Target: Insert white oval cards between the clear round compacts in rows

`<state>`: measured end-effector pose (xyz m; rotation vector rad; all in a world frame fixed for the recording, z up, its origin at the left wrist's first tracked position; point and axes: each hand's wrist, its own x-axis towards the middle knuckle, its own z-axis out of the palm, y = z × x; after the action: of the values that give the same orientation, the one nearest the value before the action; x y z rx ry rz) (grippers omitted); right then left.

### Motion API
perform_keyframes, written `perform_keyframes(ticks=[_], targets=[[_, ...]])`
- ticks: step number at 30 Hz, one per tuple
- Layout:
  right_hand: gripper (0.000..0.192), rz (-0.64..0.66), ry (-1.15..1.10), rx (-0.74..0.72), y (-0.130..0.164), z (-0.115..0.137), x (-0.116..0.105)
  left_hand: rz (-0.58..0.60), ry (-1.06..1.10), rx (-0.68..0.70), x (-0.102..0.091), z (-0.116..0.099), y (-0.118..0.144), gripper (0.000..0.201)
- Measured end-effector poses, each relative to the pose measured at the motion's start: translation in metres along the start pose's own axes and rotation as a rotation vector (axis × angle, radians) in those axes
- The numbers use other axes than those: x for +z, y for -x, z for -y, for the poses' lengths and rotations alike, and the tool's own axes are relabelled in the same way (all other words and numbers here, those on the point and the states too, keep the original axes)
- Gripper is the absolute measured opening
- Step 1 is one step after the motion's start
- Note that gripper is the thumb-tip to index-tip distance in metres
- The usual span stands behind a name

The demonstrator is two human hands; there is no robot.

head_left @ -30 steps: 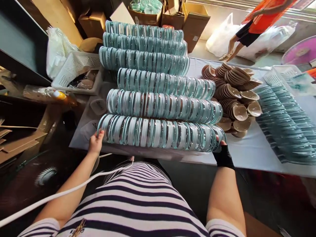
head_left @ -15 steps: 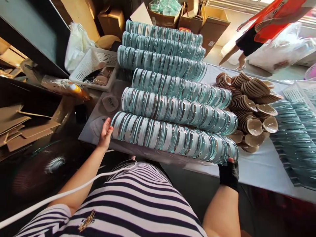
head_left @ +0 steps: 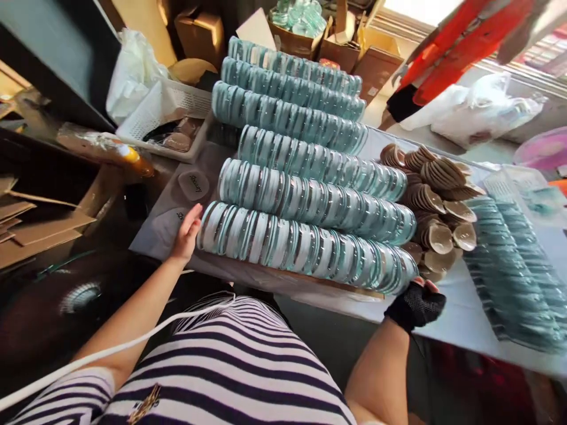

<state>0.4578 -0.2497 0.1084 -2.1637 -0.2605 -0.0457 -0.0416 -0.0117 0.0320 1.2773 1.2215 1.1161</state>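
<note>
My left hand [head_left: 186,231] lies flat and spread against the left end of the nearest row of clear glass lids [head_left: 305,248]. My right hand [head_left: 416,304], in a black fingerless glove, cups the right end with the fingers curled; so my grip is a squeeze from both ends, no pinch on any single lid. The row lies along the near edge of the tabletop [head_left: 456,307], touching the second row [head_left: 319,203] behind it.

The lids stand on edge, packed face to face, held only by end pressure. If either palm eases, I judge that the middle could bow and spill, and from this edge lids would drop to the floor. Glass on glass is slick, and the round rims would roll. A push backward could shove the neighbouring rows, which climb in a stepped bank toward the cardboard boxes [head_left: 376,65].

The lids are thin round discs, greenish at the rim, with pale bands between them. Just to the right lie stacked tan shallow dishes [head_left: 438,200], smooth and matte. Beyond them more glass lids fan out flat [head_left: 509,265]. A white perforated plastic basket [head_left: 168,106] sits on the far left.
</note>
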Motion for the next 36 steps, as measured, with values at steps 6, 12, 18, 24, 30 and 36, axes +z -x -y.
perform_keyframes(ticks=[6,12,18,24,30,36], targets=[[0.024,0.783,0.109,-0.675,0.123,0.145,0.13,0.219,0.031,0.037,0.011,-0.003,-0.026,0.073],[0.033,1.242,0.842,-1.178,0.255,0.249,0.251,0.319,0.147,0.006,0.026,0.016,-0.025,0.073],[0.02,1.309,1.038,-1.272,0.288,0.286,0.28,0.304,0.212,0.024,0.036,0.02,-0.028,0.064],[0.027,1.15,1.012,-1.341,0.293,0.268,0.226,0.311,0.219,0.028,0.038,0.013,-0.032,0.061],[0.039,1.014,0.891,-1.184,0.33,0.17,0.168,0.307,0.119,0.016,0.038,0.012,-0.033,0.049],[0.04,1.082,0.868,-1.058,0.37,0.105,0.169,0.294,-0.021,0.054,0.037,0.012,-0.034,0.047]])
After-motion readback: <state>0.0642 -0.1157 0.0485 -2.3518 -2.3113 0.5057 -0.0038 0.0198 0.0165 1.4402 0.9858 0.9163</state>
